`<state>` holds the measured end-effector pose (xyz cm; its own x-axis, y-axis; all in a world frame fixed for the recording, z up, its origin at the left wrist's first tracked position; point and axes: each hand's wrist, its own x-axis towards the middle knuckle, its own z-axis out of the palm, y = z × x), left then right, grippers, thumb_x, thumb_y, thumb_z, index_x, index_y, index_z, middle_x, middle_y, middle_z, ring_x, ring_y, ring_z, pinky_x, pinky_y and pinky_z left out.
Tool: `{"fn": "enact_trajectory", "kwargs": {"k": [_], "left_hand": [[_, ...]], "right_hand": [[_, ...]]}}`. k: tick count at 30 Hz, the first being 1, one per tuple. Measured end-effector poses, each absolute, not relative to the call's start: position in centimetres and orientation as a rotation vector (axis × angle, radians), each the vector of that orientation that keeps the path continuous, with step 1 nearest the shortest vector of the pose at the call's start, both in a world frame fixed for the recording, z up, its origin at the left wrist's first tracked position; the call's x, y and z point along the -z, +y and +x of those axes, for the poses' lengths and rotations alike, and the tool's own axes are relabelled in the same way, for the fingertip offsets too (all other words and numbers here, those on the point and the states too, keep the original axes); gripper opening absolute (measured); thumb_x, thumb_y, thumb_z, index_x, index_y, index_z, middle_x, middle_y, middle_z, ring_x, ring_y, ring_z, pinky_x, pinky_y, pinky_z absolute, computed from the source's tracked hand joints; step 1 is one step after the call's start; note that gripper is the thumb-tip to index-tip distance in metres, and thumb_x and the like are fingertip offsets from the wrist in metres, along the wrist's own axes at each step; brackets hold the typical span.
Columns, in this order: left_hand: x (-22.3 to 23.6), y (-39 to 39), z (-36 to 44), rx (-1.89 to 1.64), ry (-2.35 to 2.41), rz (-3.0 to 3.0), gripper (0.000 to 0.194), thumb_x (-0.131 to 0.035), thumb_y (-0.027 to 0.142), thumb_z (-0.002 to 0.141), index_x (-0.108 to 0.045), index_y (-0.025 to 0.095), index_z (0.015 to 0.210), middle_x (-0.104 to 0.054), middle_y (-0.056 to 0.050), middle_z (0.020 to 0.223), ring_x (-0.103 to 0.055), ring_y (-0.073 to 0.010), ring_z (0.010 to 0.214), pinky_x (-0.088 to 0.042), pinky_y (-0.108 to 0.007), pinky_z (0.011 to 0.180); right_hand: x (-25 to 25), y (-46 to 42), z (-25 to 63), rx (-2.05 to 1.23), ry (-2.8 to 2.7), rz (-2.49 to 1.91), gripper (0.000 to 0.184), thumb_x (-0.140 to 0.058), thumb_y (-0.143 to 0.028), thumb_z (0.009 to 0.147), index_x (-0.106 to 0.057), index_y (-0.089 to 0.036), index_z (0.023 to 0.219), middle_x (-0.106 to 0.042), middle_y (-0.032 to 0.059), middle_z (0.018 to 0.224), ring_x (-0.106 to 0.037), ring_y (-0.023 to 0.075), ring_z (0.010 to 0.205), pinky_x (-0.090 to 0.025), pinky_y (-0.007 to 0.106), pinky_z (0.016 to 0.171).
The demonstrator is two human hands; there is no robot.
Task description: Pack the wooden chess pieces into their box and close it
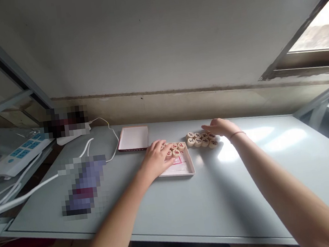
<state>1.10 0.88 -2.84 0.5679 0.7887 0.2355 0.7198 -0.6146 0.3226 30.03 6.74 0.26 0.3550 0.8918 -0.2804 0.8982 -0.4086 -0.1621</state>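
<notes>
My left hand [156, 159] reaches over a shallow white box [189, 164] with its fingers apart, resting on or just above wooden Chinese chess pieces [176, 153] with red characters. Part of that group is hidden under the fingers. To the right of the box, more Chinese chess pieces [198, 142] with dark characters stand close together in rows on the table. My right hand [221, 127] is at the far right side of these rows, fingers stretched to the left along their back edge. Its thumb is hard to make out.
A box lid [134, 138], white inside with a red rim, lies behind and left of the box. A blurred bluish object [85, 186] lies on the grey table [174, 213] at left, near white cables and a power strip [22, 153]. The wall [156, 106] bounds the back.
</notes>
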Motion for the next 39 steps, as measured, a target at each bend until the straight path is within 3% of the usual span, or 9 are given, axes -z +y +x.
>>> {"fn": "enact_trajectory", "kwargs": {"k": [5, 11, 14, 16, 18, 25, 31, 39], "left_hand": [[2.4, 1.0, 1.0, -0.654, 1.214, 2.646, 0.038, -0.058, 0.038, 0.085, -0.059, 0.021, 0.119, -0.055, -0.01, 0.124, -0.041, -0.0285, 0.125, -0.041, -0.044, 0.104], [1.8, 0.9, 1.4, -0.879, 1.089, 2.646, 0.025, -0.057, 0.028, 0.086, -0.063, 0.022, 0.11, -0.063, -0.007, 0.111, -0.05, -0.0246, 0.115, -0.045, -0.041, 0.099], [1.4, 0.4, 1.8, -0.913, 1.057, 2.587, 0.026, -0.057, 0.029, 0.087, -0.061, 0.022, 0.113, -0.065, -0.005, 0.106, -0.057, -0.0217, 0.102, -0.05, -0.039, 0.091], [1.3, 0.0, 2.1, -0.943, 1.026, 2.543, 0.033, -0.058, 0.032, 0.088, -0.056, 0.023, 0.119, -0.064, -0.005, 0.108, -0.059, -0.0206, 0.099, -0.051, -0.037, 0.088], [1.5, -0.4, 2.5, -0.998, 0.968, 2.505, 0.038, -0.058, 0.033, 0.088, -0.052, 0.024, 0.124, -0.063, -0.006, 0.112, -0.061, -0.0196, 0.1, -0.052, -0.036, 0.087], [1.8, -0.8, 3.1, -1.106, 0.875, 2.383, 0.023, -0.059, 0.027, 0.087, -0.058, 0.023, 0.11, -0.063, -0.004, 0.11, -0.063, -0.0167, 0.101, -0.053, -0.032, 0.087], [1.3, -0.6, 2.6, -0.993, 0.971, 2.472, 0.027, -0.062, 0.02, 0.082, -0.06, 0.023, 0.109, -0.062, -0.004, 0.103, -0.062, -0.0165, 0.09, -0.052, -0.031, 0.081], [1.7, -0.7, 3.3, -0.726, 0.964, 2.656, 0.004, -0.061, 0.017, 0.078, -0.061, 0.021, 0.079, -0.069, 0.001, 0.089, -0.058, -0.0178, 0.092, -0.041, -0.035, 0.087]], "right_hand": [[0.6, 8.3, 30.0, 0.467, 1.679, 2.48, 0.026, -0.056, -0.041, 0.071, -0.065, -0.016, 0.07, -0.064, 0.0119, 0.07, -0.062, 0.0237, 0.068, -0.042, 0.031, 0.056], [-1.1, 6.3, 29.1, 0.273, 1.908, 2.804, 0.018, -0.058, -0.033, 0.075, -0.065, -0.016, 0.078, -0.066, 0.0095, 0.07, -0.063, 0.0232, 0.07, -0.044, 0.031, 0.059], [-2.6, 2.7, 26.4, 0.854, 2.245, 2.841, 0.028, -0.062, -0.043, 0.075, -0.062, -0.017, 0.086, -0.067, 0.0065, 0.073, -0.062, 0.0182, 0.062, -0.046, 0.029, 0.055], [-3.1, 0.1, 24.3, 1.413, 2.389, 2.643, 0.036, -0.067, -0.049, 0.071, -0.061, -0.017, 0.088, -0.068, 0.0068, 0.075, -0.063, 0.0176, 0.064, -0.049, 0.029, 0.056], [-3.0, -1.9, 22.5, 1.772, 2.486, 2.421, 0.039, -0.069, -0.05, 0.07, -0.06, -0.017, 0.09, -0.068, 0.0074, 0.081, -0.062, 0.0169, 0.069, -0.051, 0.029, 0.059], [-1.9, -3.5, 20.7, 2.2, 2.445, 2.218, 0.042, -0.074, -0.051, 0.066, -0.06, -0.019, 0.088, -0.068, 0.0068, 0.085, -0.064, 0.0176, 0.076, -0.055, 0.033, 0.069], [-1.4, -3.4, 21.2, 2.247, 2.299, 2.432, 0.044, -0.073, -0.054, 0.066, -0.061, -0.019, 0.09, -0.068, 0.0068, 0.086, -0.064, 0.0164, 0.071, -0.056, 0.033, 0.064], [-1.3, -3.3, 21.7, 2.064, 2.305, 2.714, 0.043, -0.072, -0.054, 0.066, -0.063, -0.018, 0.088, -0.062, 0.0077, 0.101, -0.063, 0.0174, 0.08, -0.058, 0.036, 0.073]]}}
